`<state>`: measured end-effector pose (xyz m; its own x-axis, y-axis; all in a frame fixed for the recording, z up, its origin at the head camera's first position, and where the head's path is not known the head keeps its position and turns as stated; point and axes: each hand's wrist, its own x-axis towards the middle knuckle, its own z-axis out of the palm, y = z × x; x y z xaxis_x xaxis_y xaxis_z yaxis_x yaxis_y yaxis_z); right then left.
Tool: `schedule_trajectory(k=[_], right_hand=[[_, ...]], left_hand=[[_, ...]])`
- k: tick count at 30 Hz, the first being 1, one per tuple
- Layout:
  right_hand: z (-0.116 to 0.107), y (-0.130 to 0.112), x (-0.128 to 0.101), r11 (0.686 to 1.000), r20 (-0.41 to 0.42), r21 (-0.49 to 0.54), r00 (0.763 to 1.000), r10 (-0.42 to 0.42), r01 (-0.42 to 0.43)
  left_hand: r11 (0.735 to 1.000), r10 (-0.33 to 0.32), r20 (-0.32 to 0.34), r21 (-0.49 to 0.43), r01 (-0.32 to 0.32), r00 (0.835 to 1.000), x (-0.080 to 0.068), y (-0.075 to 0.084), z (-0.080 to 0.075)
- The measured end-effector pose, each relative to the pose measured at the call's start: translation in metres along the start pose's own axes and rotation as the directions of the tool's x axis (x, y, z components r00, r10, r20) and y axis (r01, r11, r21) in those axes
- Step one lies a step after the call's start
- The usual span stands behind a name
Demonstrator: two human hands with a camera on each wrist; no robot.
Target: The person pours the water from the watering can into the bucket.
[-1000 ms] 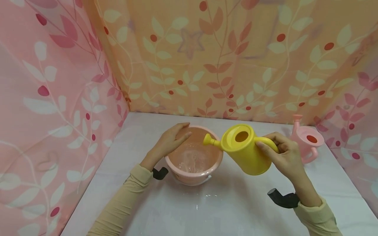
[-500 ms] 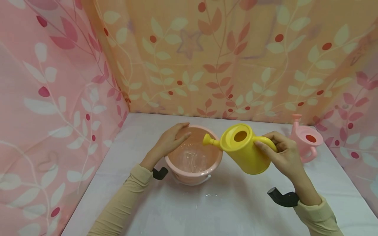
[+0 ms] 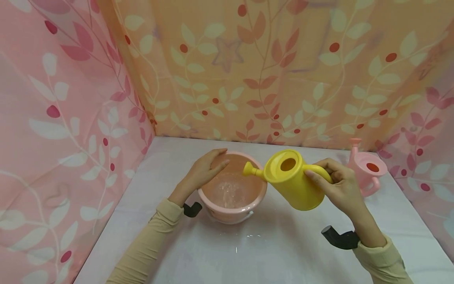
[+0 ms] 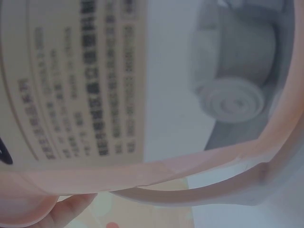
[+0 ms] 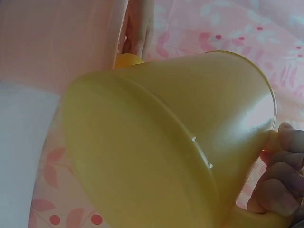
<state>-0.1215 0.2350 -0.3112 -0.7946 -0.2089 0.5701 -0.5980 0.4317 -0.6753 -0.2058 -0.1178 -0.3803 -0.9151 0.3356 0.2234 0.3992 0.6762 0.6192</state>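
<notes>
My right hand grips the handle of a yellow watering can, fingers curled round it. The can tilts left, its spout head over the opening of a pink bucket. Rippling water with splashes shows inside the bucket. My left hand rests at the bucket's left rim, fingers stretched along it and the thumb over the opening. In the left wrist view, a finger shows beside the bucket wall below the rim. In the right wrist view, the can's base faces the camera, and curled fingers show at its handle.
A pink watering can stands at the back right, behind my right hand. Water drops lie on the white tabletop in front of the bucket. Patterned cloth walls the table at the back and sides.
Both hands, the yellow watering can and the bucket stay almost in place. The splashes on the water inside the bucket change shape between frames.
</notes>
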Motion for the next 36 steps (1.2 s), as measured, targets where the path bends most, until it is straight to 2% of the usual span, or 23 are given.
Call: schedule_trajectory(k=[36], right_hand=[[0.0007,-0.0052,0.0032,1.000,0.012,-0.026,1.000,0.007,-0.007]], left_hand=[[1.000,0.025,-0.008,0.010,-0.025,1.000,-0.0004,-0.0005,0.0000]])
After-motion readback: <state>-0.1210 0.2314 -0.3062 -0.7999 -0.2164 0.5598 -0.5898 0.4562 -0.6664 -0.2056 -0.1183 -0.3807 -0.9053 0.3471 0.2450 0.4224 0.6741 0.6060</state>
